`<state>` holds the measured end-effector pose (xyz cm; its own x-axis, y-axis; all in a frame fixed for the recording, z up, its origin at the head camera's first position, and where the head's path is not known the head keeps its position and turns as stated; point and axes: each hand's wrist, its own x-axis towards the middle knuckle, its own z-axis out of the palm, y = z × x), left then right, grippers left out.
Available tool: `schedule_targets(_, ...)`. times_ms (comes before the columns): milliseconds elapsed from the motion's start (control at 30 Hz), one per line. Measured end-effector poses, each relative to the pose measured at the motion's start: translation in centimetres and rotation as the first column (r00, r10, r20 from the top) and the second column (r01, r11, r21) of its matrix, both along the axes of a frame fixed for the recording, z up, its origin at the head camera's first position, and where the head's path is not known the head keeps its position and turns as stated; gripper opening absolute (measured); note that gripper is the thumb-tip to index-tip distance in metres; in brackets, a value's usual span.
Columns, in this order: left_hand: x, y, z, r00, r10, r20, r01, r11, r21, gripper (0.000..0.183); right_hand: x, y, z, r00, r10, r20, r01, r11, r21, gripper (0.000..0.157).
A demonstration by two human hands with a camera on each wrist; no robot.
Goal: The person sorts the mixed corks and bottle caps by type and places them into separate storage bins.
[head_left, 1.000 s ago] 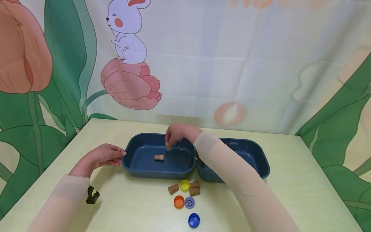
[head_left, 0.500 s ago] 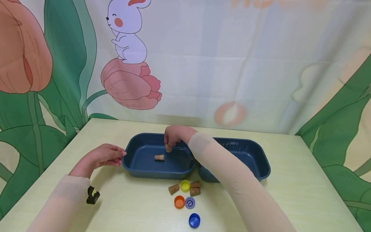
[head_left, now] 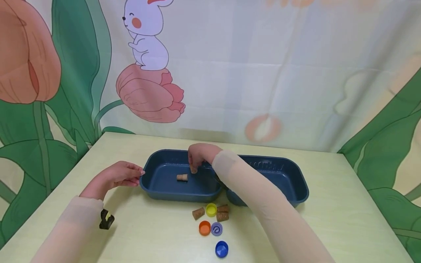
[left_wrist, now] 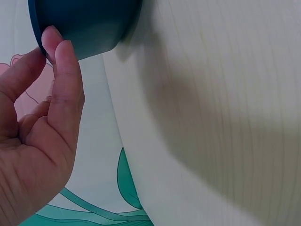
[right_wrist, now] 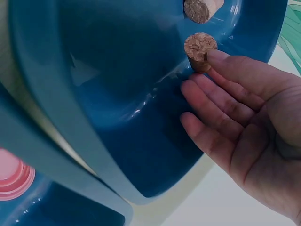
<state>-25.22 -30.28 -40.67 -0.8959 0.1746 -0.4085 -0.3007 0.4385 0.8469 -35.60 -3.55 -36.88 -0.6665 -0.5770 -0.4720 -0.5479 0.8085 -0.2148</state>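
1. We take the left bin (head_left: 181, 197) as our landmark; it is dark blue and sits on the pale table (head_left: 355, 219).
2. At its left end we see the left hand (left_wrist: 44, 113) pinching the rim, thumb and fingers together on the bin's edge.
3. Inside the left bin, toward its right part, we see the right hand (right_wrist: 240, 113) reaching down. Its thumb and forefinger pinch a held cork (right_wrist: 201, 51); the other fingers are slightly bent and clear of it. We cannot tell whether this cork touches the bin's floor.
4. Near it, around the middle of the left bin's floor, we find a loose cork (head_left: 182, 177) lying on its side.
5. Just right of the left bin stands the right bin (head_left: 297, 182), partly covered by the right sleeve (head_left: 263, 199). In it we make out a pink cap (right_wrist: 14, 174), cut off by the wrist view's edge.
6. Close in front of the left bin, toward its right end, we see a yellow cap (head_left: 211, 210) between a single cork (head_left: 198, 213) and two paired corks (head_left: 222, 216).
7. Farther in front of the left bin we see an orange cap (head_left: 204, 228) beside a purple cap (head_left: 216, 229), then a blue cap (head_left: 222, 249), farthest of all.
8. Behind the left bin hangs a backdrop (head_left: 213, 84) printed with a rabbit and flowers.
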Motion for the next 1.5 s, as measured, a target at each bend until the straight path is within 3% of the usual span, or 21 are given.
schedule_targets(433, -0.1, 0.0, -0.1, 1.000, 0.007, 0.007, -0.007, 1.000, -0.011, 0.037, 0.4, -0.2, -0.8, 0.998, 0.009, -0.070, -0.004, 0.997, 0.076, 0.020)
schedule_targets(800, -0.1, 0.0, -0.1, 1.000, 0.010, 0.004, -0.010, 1.000, -0.006, 0.035, 0.4, -0.7, -1.3, 0.996, 0.012, -0.092, 0.000, 0.991, 0.132, 0.003)
schedule_targets(1000, -0.1, 0.0, 0.0, 1.000, 0.009, 0.001, -0.009, 1.000, -0.014, 0.035, 0.0, -0.9, -1.6, 0.997, -0.003, -0.076, 0.014, 0.990, 0.144, 0.018)
schedule_targets(1200, -0.2, 0.2, -0.1, 1.000, 0.014, 0.003, -0.014, 1.000, -0.026, 0.038, 0.4, -0.5, -1.4, 0.996, -0.019, -0.090, 0.030, 0.991, 0.127, 0.005)
schedule_targets(1433, -0.3, 0.1, -0.2, 1.000, 0.022, 0.008, -0.022, 0.999, -0.037, 0.036, 0.5, -0.1, -1.1, 0.995, 0.004, -0.096, 0.006, 0.995, 0.103, 0.019)
schedule_targets(1500, -0.3, 0.1, -0.1, 1.000, 0.024, 0.010, -0.023, 0.999, -0.037, 0.037, 0.3, -0.2, -1.0, 0.995, 0.026, -0.095, -0.013, 0.992, 0.129, 0.007)
